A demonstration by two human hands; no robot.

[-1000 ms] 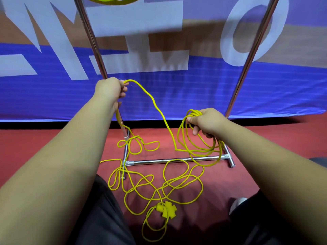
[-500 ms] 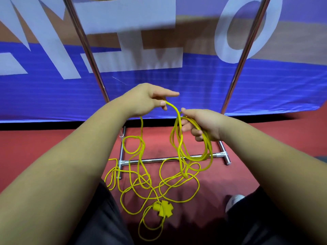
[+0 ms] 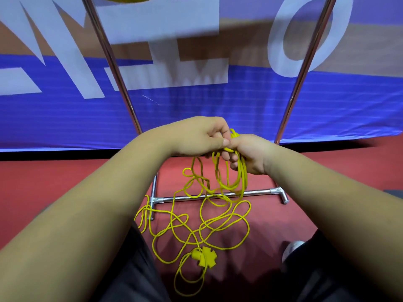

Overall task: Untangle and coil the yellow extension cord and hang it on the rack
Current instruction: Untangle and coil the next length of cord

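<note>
Fig.: L hand (image 3: 196, 138), out by the left post of the rack (image 3: 113, 68) 1 s ago, has swung in to meet the R hand (image 3: 250, 155), delivering a fresh loop. L thumb & fingers pinch the strand; R fingers are curled round the hanging coil (image 3: 242, 177). Judged: one more turn added, coiling well short of done. Most of the cord (image 3: 218, 221) lies tangled on the red floor (image 3: 283, 225) w/ its socket block (image 3: 204, 257), near the rack's base. Behind: blue/white banner (image 3: 218, 105).
</note>
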